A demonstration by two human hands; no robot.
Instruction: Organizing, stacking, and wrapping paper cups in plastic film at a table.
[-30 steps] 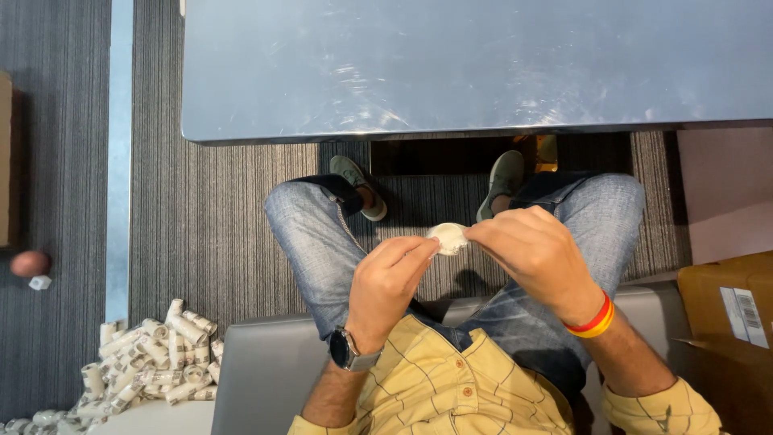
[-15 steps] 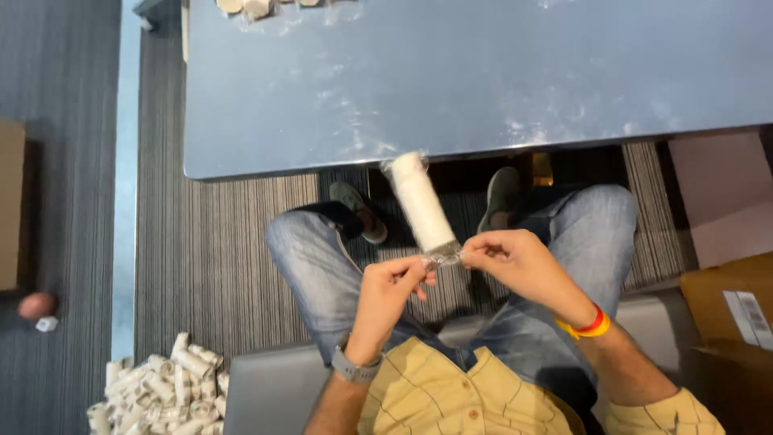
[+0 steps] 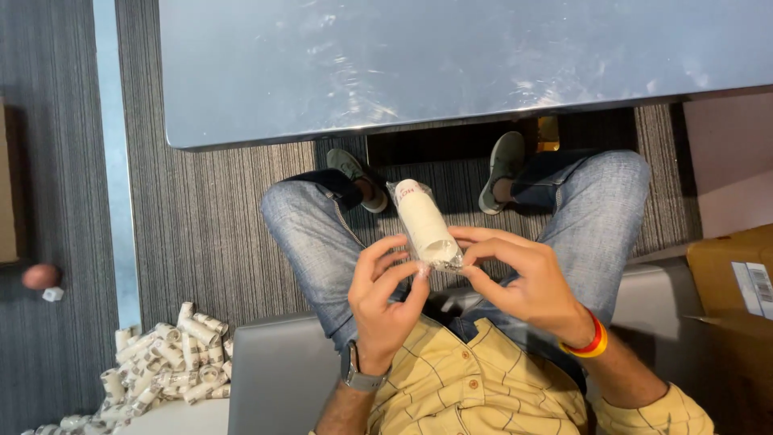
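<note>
**White roll in clear wrap held over the lap**

A seated person holds a white roll [image 3: 424, 225] wrapped in clear plastic above the lap, between the knees. The roll points away from the body, its far end tilted up toward the bench [image 3: 451, 64], its near end down at the fingers.

The left hand [image 3: 386, 286] pinches the near end of the roll's wrap between thumb and fingertips; its grip is closed on the roll. The right hand [image 3: 523, 278] meets it from the other side, thumb and forefinger also clenched on the same near end. The two hands' fingertips are almost touching there.

A watch [image 3: 360, 377] sits on the left wrist, and a red and yellow band [image 3: 588, 342] on the right wrist. The person wears a yellow checked shirt [image 3: 475, 387] and blue jeans [image 3: 310, 234], and sits on a grey seat [image 3: 270, 370]. Two grey shoes rest on the striped carpet [image 3: 209, 217] under the bench edge.

On the floor to the person's left lies a pile of small rolls [image 3: 157, 358]. A cardboard box [image 3: 733, 282] stands at the right edge.
</note>
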